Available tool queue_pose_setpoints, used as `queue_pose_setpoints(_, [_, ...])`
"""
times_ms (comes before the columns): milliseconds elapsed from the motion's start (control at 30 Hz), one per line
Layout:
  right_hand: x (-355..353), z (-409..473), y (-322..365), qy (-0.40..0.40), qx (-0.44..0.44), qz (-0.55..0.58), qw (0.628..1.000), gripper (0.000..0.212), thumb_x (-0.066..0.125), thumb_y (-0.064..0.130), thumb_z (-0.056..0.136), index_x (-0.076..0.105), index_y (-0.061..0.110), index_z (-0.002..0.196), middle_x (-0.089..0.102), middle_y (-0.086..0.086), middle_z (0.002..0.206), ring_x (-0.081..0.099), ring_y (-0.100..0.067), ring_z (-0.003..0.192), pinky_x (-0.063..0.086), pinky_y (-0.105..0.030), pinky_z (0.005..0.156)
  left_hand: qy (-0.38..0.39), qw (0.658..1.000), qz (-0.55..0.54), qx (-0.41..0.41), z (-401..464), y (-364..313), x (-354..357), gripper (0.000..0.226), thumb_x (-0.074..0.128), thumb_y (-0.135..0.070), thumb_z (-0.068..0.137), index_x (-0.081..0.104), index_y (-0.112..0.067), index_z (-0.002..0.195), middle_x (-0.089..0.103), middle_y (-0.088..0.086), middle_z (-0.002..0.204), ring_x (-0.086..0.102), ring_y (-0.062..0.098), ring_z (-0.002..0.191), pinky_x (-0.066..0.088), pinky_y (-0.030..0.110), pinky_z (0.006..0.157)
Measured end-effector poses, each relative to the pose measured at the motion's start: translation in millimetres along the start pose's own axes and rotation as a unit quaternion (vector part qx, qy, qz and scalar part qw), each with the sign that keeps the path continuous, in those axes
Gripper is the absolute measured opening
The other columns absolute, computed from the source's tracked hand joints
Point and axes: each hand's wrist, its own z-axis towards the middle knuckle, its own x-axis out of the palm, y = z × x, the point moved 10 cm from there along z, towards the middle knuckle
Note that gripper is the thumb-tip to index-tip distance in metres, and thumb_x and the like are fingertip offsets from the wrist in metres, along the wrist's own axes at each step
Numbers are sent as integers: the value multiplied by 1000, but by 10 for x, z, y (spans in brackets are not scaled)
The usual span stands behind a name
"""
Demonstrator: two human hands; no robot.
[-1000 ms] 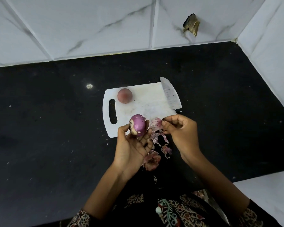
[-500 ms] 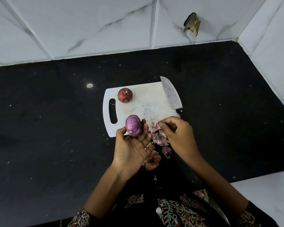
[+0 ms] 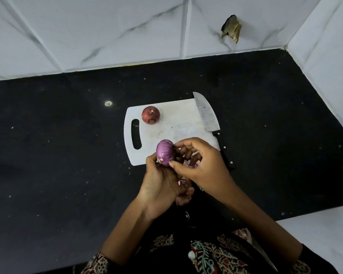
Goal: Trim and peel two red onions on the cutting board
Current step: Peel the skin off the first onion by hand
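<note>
My left hand (image 3: 158, 184) holds a peeled, glossy purple onion (image 3: 164, 152) just above the near edge of the white cutting board (image 3: 178, 123). My right hand (image 3: 202, 165) has come up against the onion's right side, thumb and fingertips touching it. A second onion (image 3: 151, 115), still in its dry reddish skin, sits on the board's far left, next to the handle slot. A knife (image 3: 210, 121) lies along the board's right edge, blade pointing away, black handle toward me. Loose onion skins (image 3: 183, 196) lie under my hands, mostly hidden.
The board rests on a black speckled counter (image 3: 57, 155). White marble-pattern tile walls (image 3: 107, 30) close the back and the right side. A white surface (image 3: 325, 236) begins at the near right corner.
My right hand left the skins and moved left onto the onion. My left hand turned the onion, so its smooth striped side faces up instead of the cut end.
</note>
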Motion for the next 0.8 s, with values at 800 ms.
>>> queue_pose_setpoints(800, [-86,40,0,3,30,-18,999,16,77,8,72,68,8,86,63,6,71,56,-3,63,47,-16,55,33,998,32,-42,42,184,31,64,14,-45,88,72,-22,103,54,10,112,46,16,83,28,35,71])
